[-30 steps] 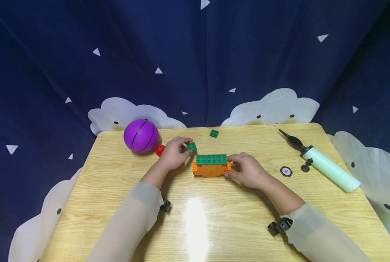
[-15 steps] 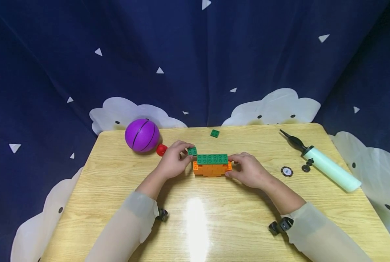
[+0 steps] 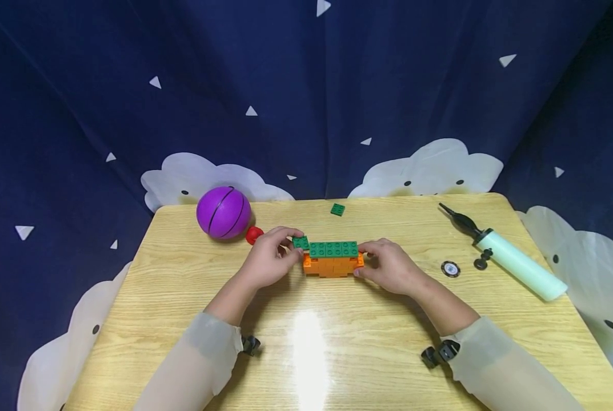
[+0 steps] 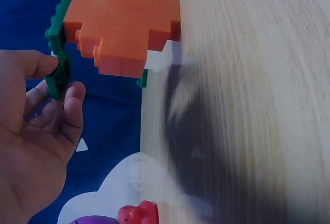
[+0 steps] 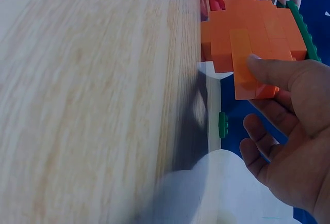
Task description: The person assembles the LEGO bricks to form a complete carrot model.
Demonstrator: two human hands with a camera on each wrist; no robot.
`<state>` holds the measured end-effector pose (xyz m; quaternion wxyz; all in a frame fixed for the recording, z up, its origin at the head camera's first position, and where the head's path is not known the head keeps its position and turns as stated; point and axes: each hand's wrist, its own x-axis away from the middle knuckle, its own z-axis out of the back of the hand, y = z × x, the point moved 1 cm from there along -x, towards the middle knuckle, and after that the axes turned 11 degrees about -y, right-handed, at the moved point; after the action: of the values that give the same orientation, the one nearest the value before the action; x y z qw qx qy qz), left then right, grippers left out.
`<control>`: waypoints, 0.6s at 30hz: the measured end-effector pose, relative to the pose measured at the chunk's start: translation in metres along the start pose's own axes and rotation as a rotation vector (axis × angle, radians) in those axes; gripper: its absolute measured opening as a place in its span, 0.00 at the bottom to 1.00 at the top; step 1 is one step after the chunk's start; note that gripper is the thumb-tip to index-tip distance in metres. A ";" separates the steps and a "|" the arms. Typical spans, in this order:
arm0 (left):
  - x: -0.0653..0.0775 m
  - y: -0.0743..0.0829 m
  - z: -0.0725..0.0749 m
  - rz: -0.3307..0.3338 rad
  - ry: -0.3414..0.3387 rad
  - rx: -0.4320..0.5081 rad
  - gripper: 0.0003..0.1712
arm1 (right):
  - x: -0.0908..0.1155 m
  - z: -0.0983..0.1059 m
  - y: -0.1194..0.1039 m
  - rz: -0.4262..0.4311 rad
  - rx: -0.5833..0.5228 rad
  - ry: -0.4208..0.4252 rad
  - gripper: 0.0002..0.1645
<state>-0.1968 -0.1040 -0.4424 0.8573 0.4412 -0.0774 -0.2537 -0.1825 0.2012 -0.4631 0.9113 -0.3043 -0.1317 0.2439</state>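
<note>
An orange toy brick build (image 3: 333, 266) stands on the table, stepped at its ends, with a row of green bricks (image 3: 333, 249) along its top. My left hand (image 3: 272, 258) pinches a small green brick (image 3: 300, 242) between thumb and fingers, right at the left end of the green row. In the left wrist view this brick (image 4: 59, 76) meets the end of the green row. My right hand (image 3: 392, 267) grips the orange build at its right end; in the right wrist view the thumb lies on an orange brick (image 5: 247, 53).
Behind the build lies a loose green brick (image 3: 337, 209). A purple ball (image 3: 224, 212) and a small red toy (image 3: 254, 234) sit at the back left. To the right are a poker chip (image 3: 450, 269), a small black piece (image 3: 483, 260) and a hand pump (image 3: 517, 262).
My left hand has come toward the front with the green brick, bringing it down to the left end of the green row. My right hand stays on the orange build.
</note>
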 end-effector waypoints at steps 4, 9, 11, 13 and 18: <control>0.004 0.003 0.004 -0.008 0.028 0.033 0.16 | 0.000 0.000 0.000 0.002 -0.003 0.001 0.34; 0.008 0.007 0.005 -0.062 0.016 0.056 0.18 | 0.000 -0.001 0.000 -0.003 -0.002 -0.001 0.34; 0.009 0.009 0.005 -0.094 -0.003 0.055 0.19 | 0.000 -0.001 0.000 -0.007 0.000 -0.002 0.34; 0.009 0.010 0.003 -0.123 -0.017 0.052 0.19 | 0.001 -0.001 -0.001 -0.010 0.000 -0.003 0.34; 0.007 0.012 -0.001 -0.144 -0.038 0.055 0.17 | 0.002 0.000 -0.001 -0.015 -0.003 -0.004 0.34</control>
<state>-0.1854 -0.1008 -0.4342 0.8228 0.4641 -0.0687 -0.3207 -0.1809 0.2015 -0.4626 0.9123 -0.3044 -0.1362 0.2375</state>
